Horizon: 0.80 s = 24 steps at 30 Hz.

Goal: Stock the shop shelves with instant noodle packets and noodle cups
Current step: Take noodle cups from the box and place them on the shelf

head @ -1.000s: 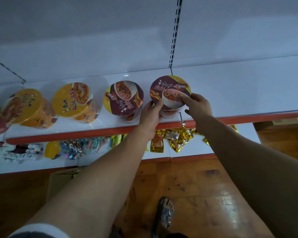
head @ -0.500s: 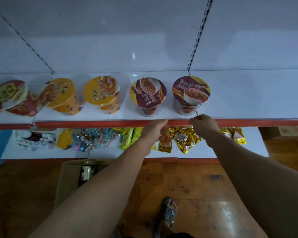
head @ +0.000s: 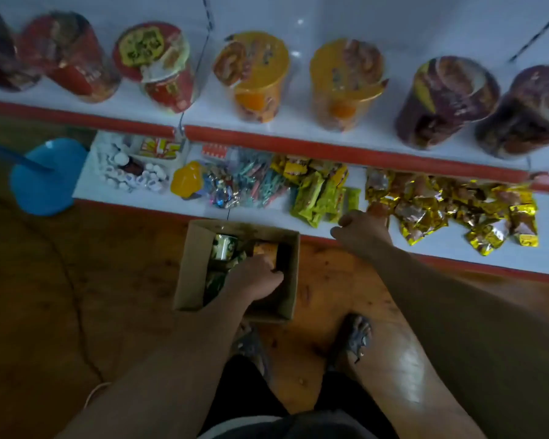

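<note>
Reaching into the open brown cardboard box (head: 191, 264) on the wooden floor (head: 76, 280), the left hand (head: 254, 280) has its fingers curled against the lower side of an orange-gold noodle cup (head: 264, 249) lying near the box's far right corner. Whether they have closed round it I cannot tell. A silver-green cup (head: 224, 245) lies beside it, toward the far left corner.

The right hand (head: 362, 231) hangs at the front edge of the lower white shelf (head: 457, 248), fingers loosely curled, nothing seen in it. It is just beside the heap of gold foil packets (head: 457, 204).

On the upper white shelf with the red front edge (head: 267, 141) stands one row: red cups (head: 159, 64) toward the left end, yellow-orange cups (head: 254, 74) in the middle, maroon cups (head: 447, 99) toward the right end. Lid print is blurred and unreadable.

Half a second ago both hands were at the upper shelf's red edge below the maroon cups. Both have since dropped, and the view has tipped down.
</note>
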### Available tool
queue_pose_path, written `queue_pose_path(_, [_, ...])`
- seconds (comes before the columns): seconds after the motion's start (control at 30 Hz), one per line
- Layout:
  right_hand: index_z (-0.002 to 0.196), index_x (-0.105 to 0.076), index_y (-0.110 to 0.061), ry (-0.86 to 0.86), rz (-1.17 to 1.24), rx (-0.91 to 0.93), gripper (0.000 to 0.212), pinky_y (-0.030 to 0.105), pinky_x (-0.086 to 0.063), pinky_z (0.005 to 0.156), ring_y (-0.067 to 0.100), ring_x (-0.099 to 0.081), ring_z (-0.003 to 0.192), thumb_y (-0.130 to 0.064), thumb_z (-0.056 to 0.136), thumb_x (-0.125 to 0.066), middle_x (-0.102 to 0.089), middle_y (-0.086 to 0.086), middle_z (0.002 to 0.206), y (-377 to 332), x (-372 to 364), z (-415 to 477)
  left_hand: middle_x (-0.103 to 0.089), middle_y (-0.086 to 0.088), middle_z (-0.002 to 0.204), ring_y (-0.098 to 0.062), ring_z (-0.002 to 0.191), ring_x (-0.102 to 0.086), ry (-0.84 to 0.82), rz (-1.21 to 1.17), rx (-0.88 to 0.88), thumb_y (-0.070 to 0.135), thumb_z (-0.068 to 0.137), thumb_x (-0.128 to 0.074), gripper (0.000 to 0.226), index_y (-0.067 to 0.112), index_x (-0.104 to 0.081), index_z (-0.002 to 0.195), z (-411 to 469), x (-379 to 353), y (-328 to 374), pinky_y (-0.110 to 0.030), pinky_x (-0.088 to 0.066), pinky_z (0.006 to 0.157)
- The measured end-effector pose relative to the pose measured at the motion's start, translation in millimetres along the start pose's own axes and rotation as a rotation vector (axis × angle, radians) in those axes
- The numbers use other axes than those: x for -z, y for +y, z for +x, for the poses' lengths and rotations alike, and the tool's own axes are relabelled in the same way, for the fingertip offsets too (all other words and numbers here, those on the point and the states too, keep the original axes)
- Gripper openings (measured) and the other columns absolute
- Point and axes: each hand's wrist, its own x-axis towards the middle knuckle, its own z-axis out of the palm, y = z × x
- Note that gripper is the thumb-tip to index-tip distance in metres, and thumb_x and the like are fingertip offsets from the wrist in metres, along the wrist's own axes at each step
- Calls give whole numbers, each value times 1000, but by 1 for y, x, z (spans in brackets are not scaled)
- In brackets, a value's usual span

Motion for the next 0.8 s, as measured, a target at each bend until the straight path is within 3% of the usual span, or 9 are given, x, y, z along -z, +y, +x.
queue_pose_path(0.07, [124, -58, -14, -73, -11, 17, 36, 37, -46, 73, 32, -59, 97, -32, 93, -58, -63, 12, 115, -12, -45, 9, -62, -4, 112, -22, 100, -61, 12, 25, 17, 37, 94, -52, 31, 17, -59, 117, 13, -4, -41, -38, -51, 88])
queue_pose_path(0.2, [94, -61, -22, -164, -47, 2, 15, 29, -39, 69, 31, -63, 96, -34, 85, -61, -62, 6, 94, -17, -130, 33, -65, -7, 94, -25, 88, -66, 0, 27, 123, 35, 89, -55, 14, 21, -52, 90, 53, -26, -111, -44, -56, 83])
queue_pose_path(0.33, [112, -63, -26, -242, -92, -22, 31, 31, -46, 78, 31, -59, 108, -33, 83, -62, -62, 6, 116, -8, -205, 76, -65, -7, 102, -23, 92, -64, -51, -20, 244, 36, 94, -53, 18, 20, -48, 98, 107, -54, -157, -43, -55, 86])
queue_pose_path(0.4, [119, -61, -22, -281, -102, -20, 35, 39, -50, 90, 32, -57, 112, -33, 86, -63, -60, 9, 123, -2, -241, 102, -64, -4, 92, -19, 85, -62, -55, -24, 282, 37, 95, -52, 20, 17, -52, 99, 141, -73, -179, -36, -53, 75])
queue_pose_path(0.5, [121, -59, -22, -321, -96, -40, 37, 43, -51, 93, 29, -57, 110, -35, 86, -62, -59, 7, 122, 9, -290, 137, -61, -1, 89, -16, 81, -59, -58, -44, 314, 39, 95, -52, 20, 19, -53, 99, 185, -99, -205, -31, -44, 64])
queue_pose_path(0.63, [130, -54, -24, -391, -60, -95, 44, 39, -48, 93, 28, -54, 115, -36, 88, -60, -56, 5, 129, 24, -350, 178, -57, 3, 90, -15, 84, -57, -54, -170, 364, 40, 95, -53, 18, 30, -45, 82, 246, -125, -232, -36, -49, 83])
queue_pose_path(0.67, [132, -53, -24, -400, -56, -103, 44, 36, -47, 92, 27, -53, 115, -36, 90, -59, -55, 4, 130, 27, -364, 188, -59, 4, 98, -16, 91, -57, -48, -208, 364, 41, 95, -54, 13, 29, -52, 92, 260, -131, -239, -36, -48, 85])
queue_pose_path(0.73, [135, -50, -24, -414, -24, -125, 45, 34, -46, 88, 25, -53, 114, -36, 91, -57, -55, 3, 130, 31, -391, 206, -61, 3, 118, -16, 99, -59, -19, -307, 369, 44, 93, -57, 35, 25, -56, 123, 289, -142, -251, -33, -47, 80])
queue_pose_path(0.8, [136, -49, -27, -403, 43, -162, 44, 32, -43, 82, 20, -51, 105, -33, 93, -55, -55, -2, 124, 35, -414, 220, -65, 1, 108, -14, 86, -62, 13, -399, 367, 44, 91, -59, 38, 26, -57, 125, 317, -150, -262, -29, -44, 68])
